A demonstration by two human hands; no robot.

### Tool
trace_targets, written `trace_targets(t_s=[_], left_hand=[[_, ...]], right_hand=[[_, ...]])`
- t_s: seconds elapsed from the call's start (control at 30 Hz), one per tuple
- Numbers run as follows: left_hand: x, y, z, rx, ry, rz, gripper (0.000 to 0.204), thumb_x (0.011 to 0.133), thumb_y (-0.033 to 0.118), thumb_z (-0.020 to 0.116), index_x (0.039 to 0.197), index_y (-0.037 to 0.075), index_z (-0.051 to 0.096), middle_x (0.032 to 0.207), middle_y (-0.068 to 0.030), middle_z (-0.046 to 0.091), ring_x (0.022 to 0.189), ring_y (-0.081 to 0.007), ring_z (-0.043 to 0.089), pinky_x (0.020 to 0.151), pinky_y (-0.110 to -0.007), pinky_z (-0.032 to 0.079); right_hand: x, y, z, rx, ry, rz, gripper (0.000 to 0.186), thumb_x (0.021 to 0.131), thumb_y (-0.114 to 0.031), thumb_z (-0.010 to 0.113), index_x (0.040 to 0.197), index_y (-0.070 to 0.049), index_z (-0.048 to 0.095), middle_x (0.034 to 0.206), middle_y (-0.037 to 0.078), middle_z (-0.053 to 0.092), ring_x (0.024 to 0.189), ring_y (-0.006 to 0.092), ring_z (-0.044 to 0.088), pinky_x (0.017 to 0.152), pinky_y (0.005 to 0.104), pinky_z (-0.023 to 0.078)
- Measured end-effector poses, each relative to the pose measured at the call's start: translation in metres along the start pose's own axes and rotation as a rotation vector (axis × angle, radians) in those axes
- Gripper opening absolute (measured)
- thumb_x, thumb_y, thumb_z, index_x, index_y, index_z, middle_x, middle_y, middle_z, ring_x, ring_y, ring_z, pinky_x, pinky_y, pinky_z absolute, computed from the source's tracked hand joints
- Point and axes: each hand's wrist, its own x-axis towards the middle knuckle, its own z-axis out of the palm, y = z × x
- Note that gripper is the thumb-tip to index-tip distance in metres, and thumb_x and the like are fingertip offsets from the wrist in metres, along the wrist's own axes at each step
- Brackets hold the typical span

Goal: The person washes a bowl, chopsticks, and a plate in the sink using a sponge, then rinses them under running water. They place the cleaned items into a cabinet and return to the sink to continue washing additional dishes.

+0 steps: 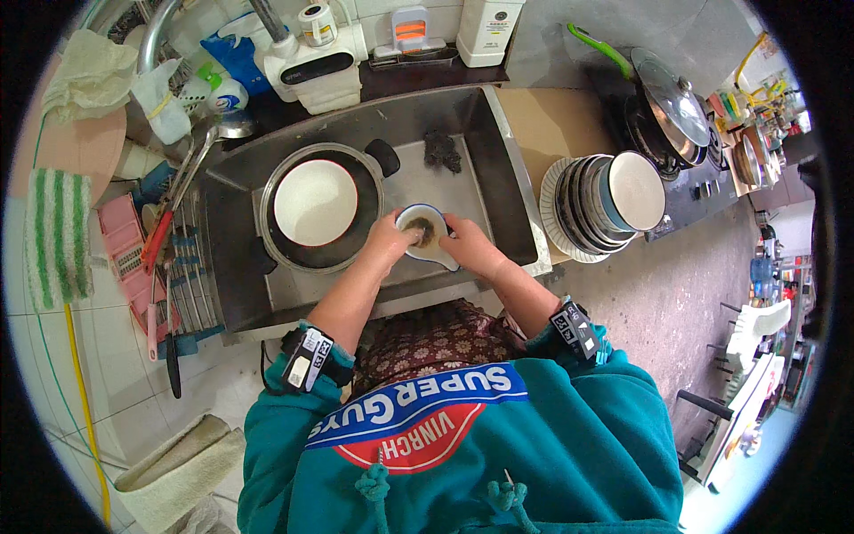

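Over the front of the metal sink (498, 169), both my hands are closed on a small white bowl (433, 216) with a blue rim and a pointed, spout-like edge. My left hand (390, 242) grips its left side, fingertips reaching inside over something dark and brownish that I cannot make out. On the right side of the rim, my right hand (471, 246) is closed, with some fingers hidden beneath. Left of my hands, a white bowl with a red rim (316, 203) sits inside a dark pot (278, 245). A dark scouring pad (441, 151) lies on the sink's floor.
Stacked plates and bowls (583, 206) stand right of the sink, before a lidded pan (667, 107) on the stove. Ladles (209, 138) and a pink rack (123, 236) crowd the left side. A white jug (487, 34) stands behind the sink.
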Motion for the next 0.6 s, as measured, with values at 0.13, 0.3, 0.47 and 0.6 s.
trace_targets(t_s=[0.13, 0.3, 0.47, 0.6], left_hand=[[0.003, 0.001, 0.005, 0.137, 0.064, 0.032, 0.037, 0.071, 0.011, 0.066, 0.106, 0.001, 0.059, 0.094, -0.0102, 0.064, 0.083, -0.019, 0.061, 0.075, -0.031, 0.047], [0.009, -0.007, 0.007, 0.341, 0.108, 0.18, 0.037, 0.071, 0.015, 0.063, 0.106, 0.003, 0.059, 0.09, -0.0159, 0.065, 0.085, -0.0313, 0.061, 0.074, -0.036, 0.048], [0.011, -0.008, 0.006, 0.232, 0.076, 0.086, 0.037, 0.073, 0.0, 0.053, 0.11, 0.001, 0.056, 0.098, -0.0104, 0.064, 0.088, -0.0207, 0.06, 0.079, -0.032, 0.047], [0.001, -0.003, 0.001, 0.04, -0.07, 0.067, 0.04, 0.071, 0.001, 0.055, 0.111, 0.0, 0.055, 0.101, -0.0116, 0.062, 0.093, -0.0213, 0.059, 0.081, -0.032, 0.046]], right_hand=[[-0.001, 0.002, 0.001, -0.041, 0.012, -0.025, 0.033, 0.073, -0.007, 0.05, 0.104, 0.003, 0.054, 0.095, 0.026, 0.059, 0.091, 0.0403, 0.056, 0.078, 0.0407, 0.045], [-0.004, -0.001, -0.001, -0.03, 0.035, -0.039, 0.032, 0.074, -0.007, 0.051, 0.104, 0.003, 0.054, 0.096, 0.026, 0.059, 0.09, 0.0398, 0.056, 0.077, 0.0407, 0.045], [-0.002, 0.0, -0.002, 0.0, 0.009, 0.029, 0.033, 0.076, -0.009, 0.051, 0.107, 0.002, 0.053, 0.095, 0.025, 0.06, 0.09, 0.0379, 0.058, 0.076, 0.04, 0.046], [0.0, 0.005, -0.002, 0.017, 0.019, -0.019, 0.034, 0.077, -0.01, 0.052, 0.108, 0.002, 0.053, 0.096, 0.025, 0.06, 0.09, 0.0371, 0.058, 0.077, 0.0393, 0.046]])
